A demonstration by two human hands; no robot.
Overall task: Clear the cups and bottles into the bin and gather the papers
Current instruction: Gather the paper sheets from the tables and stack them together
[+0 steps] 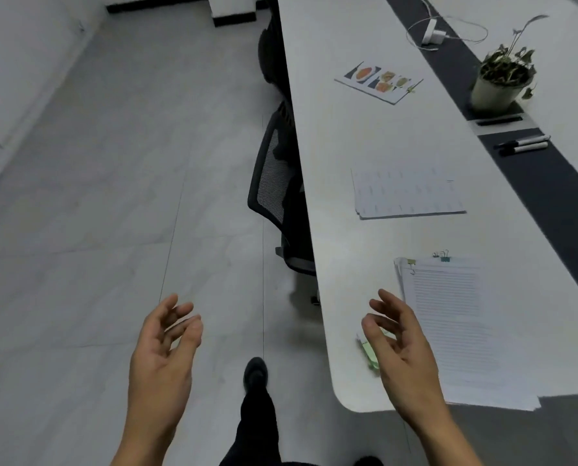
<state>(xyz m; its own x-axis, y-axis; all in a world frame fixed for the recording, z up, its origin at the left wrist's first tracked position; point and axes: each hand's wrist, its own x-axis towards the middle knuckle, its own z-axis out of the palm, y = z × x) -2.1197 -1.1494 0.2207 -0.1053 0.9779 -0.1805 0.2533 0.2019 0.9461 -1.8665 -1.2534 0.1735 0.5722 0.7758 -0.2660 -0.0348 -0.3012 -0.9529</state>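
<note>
Left hand [161, 351] and right hand [400, 341], both empty, fingers loosely spread. Clipped stack of lined papers [455, 331] at table [341, 203] corner; plain sheets [407, 193] mid-table; illustrated leaflet [378, 80] beyond.

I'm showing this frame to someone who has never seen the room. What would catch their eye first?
Two bare, open hands in the foreground: the left hand over the floor, the right hand above the near corner of the long white table. Next, the papers along that table: a clipped stack nearest, a plain stack midway, a colourful food leaflet farther off. A wilted potted plant stands on the dark centre strip.
</note>
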